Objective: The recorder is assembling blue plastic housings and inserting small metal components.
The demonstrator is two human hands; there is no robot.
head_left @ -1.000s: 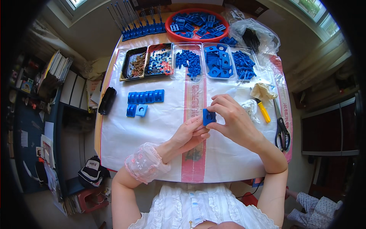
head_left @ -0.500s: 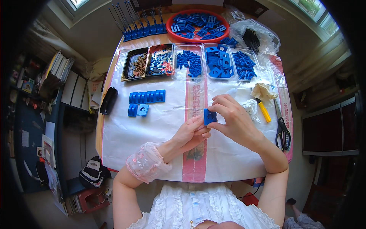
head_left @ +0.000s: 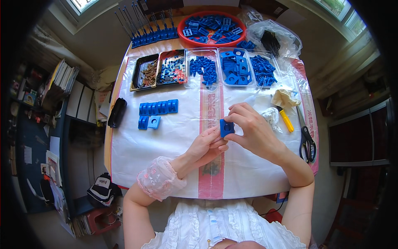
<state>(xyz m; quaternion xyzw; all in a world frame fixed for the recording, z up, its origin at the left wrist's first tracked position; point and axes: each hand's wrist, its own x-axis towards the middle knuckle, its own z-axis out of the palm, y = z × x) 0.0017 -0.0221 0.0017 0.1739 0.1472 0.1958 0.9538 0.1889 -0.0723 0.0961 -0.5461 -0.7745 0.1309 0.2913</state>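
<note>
A blue square plastic piece with a round hole is held up over the middle of the table. My right hand pinches it by its upper and lower edges between fingers and thumb. Against its left edge, my left hand has its fingers and thumb closed; anything small between those fingertips is hidden. To the left, a row of several matching blue plastic pieces stands on the white sheet. Just in front of that row sit one more blue piece and a lighter-looking square one with its hole facing up.
Along the back are trays of screws, nuts and blue parts. Behind them stand a red basin and upright rods with springs. Scissors and a yellow-handled tool lie right, a black case left.
The whole view has shifted slightly. Both hands keep nearly the same grip on the blue piece, and the other parts on the table stay in place.
</note>
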